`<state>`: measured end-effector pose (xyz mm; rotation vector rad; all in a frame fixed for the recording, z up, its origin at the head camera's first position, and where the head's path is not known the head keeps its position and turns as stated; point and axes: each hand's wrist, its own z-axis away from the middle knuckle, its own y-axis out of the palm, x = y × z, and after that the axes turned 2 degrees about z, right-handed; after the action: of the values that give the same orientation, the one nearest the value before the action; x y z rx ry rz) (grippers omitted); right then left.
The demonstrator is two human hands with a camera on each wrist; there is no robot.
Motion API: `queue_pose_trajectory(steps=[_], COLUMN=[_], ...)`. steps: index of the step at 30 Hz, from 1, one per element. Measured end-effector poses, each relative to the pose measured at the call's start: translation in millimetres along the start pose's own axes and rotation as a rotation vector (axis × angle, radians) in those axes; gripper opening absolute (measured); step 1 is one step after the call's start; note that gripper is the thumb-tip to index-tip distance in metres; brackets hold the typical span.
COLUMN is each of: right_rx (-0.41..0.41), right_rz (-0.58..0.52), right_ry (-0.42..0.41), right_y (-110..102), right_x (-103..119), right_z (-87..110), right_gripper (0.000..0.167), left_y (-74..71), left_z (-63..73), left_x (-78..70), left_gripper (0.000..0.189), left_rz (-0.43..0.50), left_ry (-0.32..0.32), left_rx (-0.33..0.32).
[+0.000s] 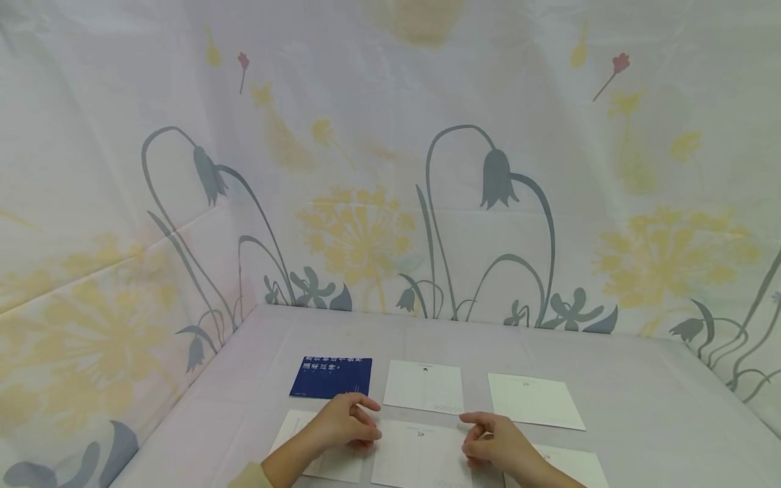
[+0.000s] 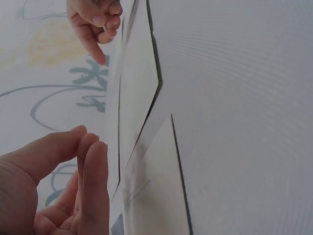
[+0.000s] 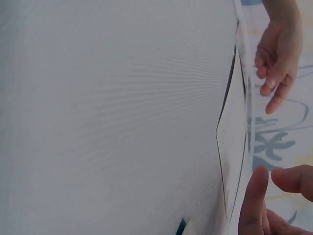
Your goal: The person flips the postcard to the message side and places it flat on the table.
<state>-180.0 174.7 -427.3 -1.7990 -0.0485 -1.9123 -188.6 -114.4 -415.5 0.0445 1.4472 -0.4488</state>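
Blue card (image 1: 337, 377): "温柔以待" | white cards (image 1: 423, 386): print unreadable | hands (image 1: 344, 423) (image 1: 500, 440): apart

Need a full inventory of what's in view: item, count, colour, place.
blue card: 1, dark blue with white writing, far row, left
far white cards: 2, white, far row, middle and right
near white cards: 3, white, near row, left, middle and right; left and right ones partly hidden by the arms
table: 1, pale grey-lilac, under the cards
patterned sheet: count unclear, pale with grey-blue, yellow and some red flowers, behind and beside the table
sleeve: 1, pale yellow, on the left arm
left hand: 1, bare, over the near row between left and middle cards
right hand: 1, bare, by the near middle card's right edge
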Motion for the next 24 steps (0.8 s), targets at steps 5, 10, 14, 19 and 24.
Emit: queue_pose_trajectory(steps=[5,10,14,19,24], right_rx=[-0.007,-0.013,-0.007,-0.024,-0.026], right_rz=[-0.027,-0.034,-0.044,-0.073,-0.098], right_ry=[-0.021,-0.042,-0.068,-0.073,-0.079], right_y=[2.4,5.7,8.9,13.7,18.3], right_x=[3.6,10.3,15.3,21.9,28.4], right_z=[-2.3,-5.2,-8.5,-14.6,-20.9], right_gripper=[0.055,0.056,0.056,0.055,0.054], left_y=[-3.7,-7.2,-12.2,-20.4,-28.7], left_z=[-0.8,-2.0,-4.8,-9.5,-11.6], left_x=[-1.5,-1.3,0.3,3.8,6.2], left_gripper=[0.042,0.042,0.041,0.042,0.043], left_rz=[0.030,0.021,0.005,-0.010,-0.007], left_ry=[0.006,0.034,0.031,0.037,0.061], left_rx=[-0.005,-0.029,-0.055,-0.072,-0.079])
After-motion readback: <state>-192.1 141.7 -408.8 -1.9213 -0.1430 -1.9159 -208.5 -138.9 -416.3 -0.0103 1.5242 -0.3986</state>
